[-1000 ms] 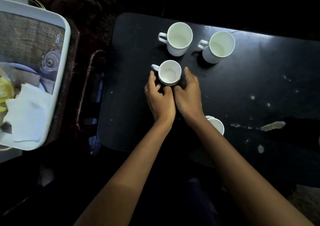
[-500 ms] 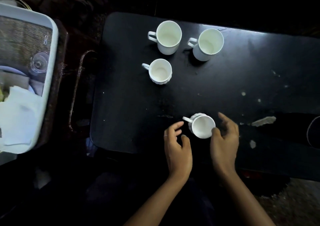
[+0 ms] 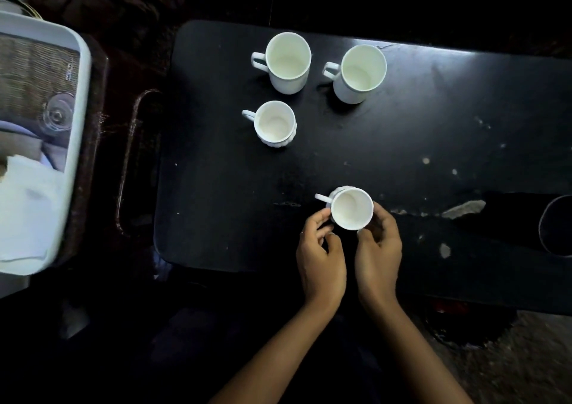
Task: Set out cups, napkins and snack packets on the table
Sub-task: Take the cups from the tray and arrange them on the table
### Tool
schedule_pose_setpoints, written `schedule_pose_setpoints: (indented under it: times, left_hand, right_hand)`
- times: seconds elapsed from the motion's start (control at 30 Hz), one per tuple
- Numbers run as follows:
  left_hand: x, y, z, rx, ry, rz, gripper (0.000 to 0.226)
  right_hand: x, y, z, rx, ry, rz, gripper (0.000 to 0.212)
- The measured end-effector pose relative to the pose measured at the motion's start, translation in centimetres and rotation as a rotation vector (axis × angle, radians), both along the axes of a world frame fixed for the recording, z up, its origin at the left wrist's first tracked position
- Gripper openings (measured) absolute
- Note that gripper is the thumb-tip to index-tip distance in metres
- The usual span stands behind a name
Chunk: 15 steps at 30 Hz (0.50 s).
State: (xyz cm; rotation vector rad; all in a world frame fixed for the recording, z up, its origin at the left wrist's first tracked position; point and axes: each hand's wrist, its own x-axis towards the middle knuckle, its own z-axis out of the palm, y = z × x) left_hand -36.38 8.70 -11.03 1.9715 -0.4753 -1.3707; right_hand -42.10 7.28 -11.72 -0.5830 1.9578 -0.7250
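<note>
Currently both hands sit at the near cup (image 3: pixel 352 208), which stands upright on the dark tabletop (image 3: pixel 402 131), close to its near edge. Left hand (image 3: pixel 322 256) is on the cup's left side: fingers (image 3: pixel 316 218) curled, tips touching the wall just under the handle, thumb bent near the base. Right hand (image 3: pixel 378 249) is on the cup's right side: fingers curled round the wall, thumb tip at the near rim. So the cup is cradled between the two hands, handle pointing left and slightly away. Cannot tell if it is lifted or resting. Three more white cups stand farther off on the tabletop, all upright, handles left: a small ribbed cup (image 3: pixel 275 123) beyond the near cup and to its left, a tall mug (image 3: pixel 288 61) beyond that one, and a second tall mug (image 3: pixel 360 72) just right of the first, apart from it. All look empty. Well left of the near cup, off the tabletop, is a white tray (image 3: pixel 77 119) holding white napkins (image 3: pixel 28 208) at its near end and a clear glass (image 3: pixel 57 116) farther along. Right of the near cup the tabletop shows pale chipped patches (image 3: pixel 462 208). Packets are not discernible in the dim tray.
</note>
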Motion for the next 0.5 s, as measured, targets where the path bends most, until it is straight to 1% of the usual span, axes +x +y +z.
schedule_pose_setpoints:
  times: [0.2, 0.5]
  left_hand:
    - [0.1, -2.3, 0.0, -0.04, -0.002, 0.021, 0.047]
    - [0.5, -6.3, -0.4, -0.093, -0.046, -0.005, 0.053]
  right_hand:
    - [0.4, -2.7, -0.8, -0.012, -0.023, 0.036, 0.052]
    - [1.1, -6.7, -1.3, -0.037, -0.049, 0.097, 0.059]
